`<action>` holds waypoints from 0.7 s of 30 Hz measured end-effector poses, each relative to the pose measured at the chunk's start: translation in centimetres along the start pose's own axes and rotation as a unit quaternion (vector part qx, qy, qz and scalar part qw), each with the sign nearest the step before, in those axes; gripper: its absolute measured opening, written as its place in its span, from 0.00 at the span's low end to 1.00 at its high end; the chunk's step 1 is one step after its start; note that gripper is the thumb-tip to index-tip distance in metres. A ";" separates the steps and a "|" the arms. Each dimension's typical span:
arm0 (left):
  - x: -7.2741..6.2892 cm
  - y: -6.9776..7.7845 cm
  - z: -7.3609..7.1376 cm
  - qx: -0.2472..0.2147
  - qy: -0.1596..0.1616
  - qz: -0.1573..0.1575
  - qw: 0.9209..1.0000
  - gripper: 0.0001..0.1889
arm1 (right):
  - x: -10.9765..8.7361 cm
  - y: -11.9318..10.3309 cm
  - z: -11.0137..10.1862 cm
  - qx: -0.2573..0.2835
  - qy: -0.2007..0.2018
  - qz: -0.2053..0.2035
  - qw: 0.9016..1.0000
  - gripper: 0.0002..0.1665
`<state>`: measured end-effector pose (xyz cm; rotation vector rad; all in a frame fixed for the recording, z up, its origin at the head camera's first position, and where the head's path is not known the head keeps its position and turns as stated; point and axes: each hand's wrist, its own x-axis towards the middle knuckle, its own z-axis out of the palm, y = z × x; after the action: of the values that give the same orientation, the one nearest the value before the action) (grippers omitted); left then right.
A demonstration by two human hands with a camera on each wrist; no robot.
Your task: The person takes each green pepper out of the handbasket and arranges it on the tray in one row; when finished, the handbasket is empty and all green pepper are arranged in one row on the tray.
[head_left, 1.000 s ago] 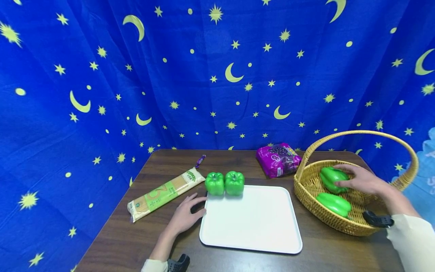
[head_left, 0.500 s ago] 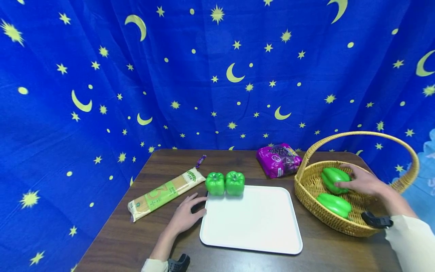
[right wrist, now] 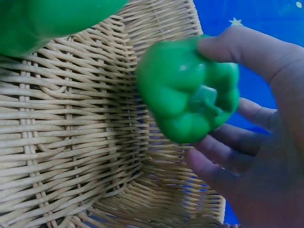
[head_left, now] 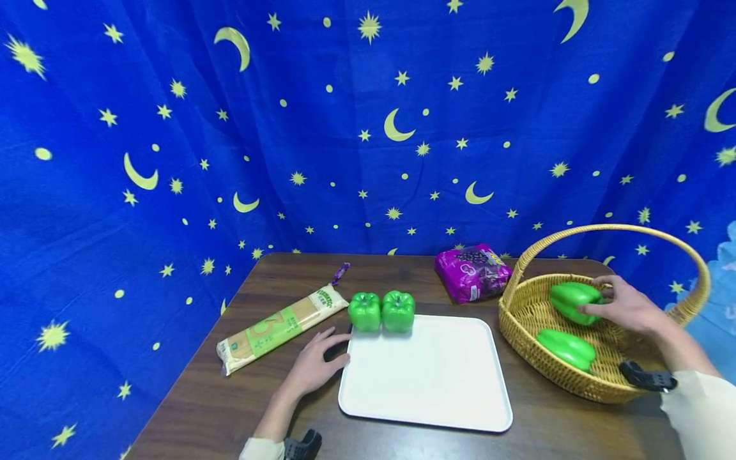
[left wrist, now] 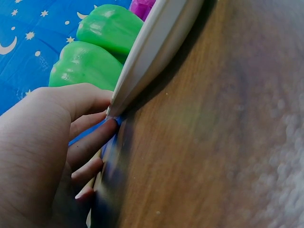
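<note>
my right hand [head_left: 628,308] pinches a green pepper [head_left: 573,301], basket [head_left: 523,319], lower right; my left hand [head_left: 313,365], loosely spread, touches white tray [head_left: 425,377], bottom centre.

A deep-blue cloth curtain [head_left: 322,140], printed with pale-yellow crescent moons [head_left: 398,124], spiky stars [head_left: 369,27] and small dots [head_left: 425,112], hangs in soft vertical folds behind and along the left of a dark-brown wood-grain table [head_left: 190,415] with rounded far corners. Light leaves a whitish sheen on the tabletop's near part, and a pale-blue patterned fabric [head_left: 726,275] shows at the right edge.
</note>
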<state>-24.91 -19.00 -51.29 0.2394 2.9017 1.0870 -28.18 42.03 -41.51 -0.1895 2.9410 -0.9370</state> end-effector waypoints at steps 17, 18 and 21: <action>-0.1 0.2 0.0 -0.003 -0.001 -0.005 1.000 0.20 | 0.4 -0.7 -0.3 -0.014 0.114 0.012 0.993 0.50; -0.1 0.2 0.0 -0.003 -0.002 -0.005 1.000 0.20 | 0.4 -0.8 -0.3 -0.017 0.116 0.012 0.993 0.49; -0.1 0.3 0.0 -0.003 -0.003 -0.008 1.000 0.20 | 0.5 -1.2 -0.2 -0.015 0.120 0.008 0.993 0.48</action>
<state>-24.73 -18.84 -51.08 0.2193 2.8897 1.0921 -28.55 41.15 -40.68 -0.0584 3.1709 -0.9794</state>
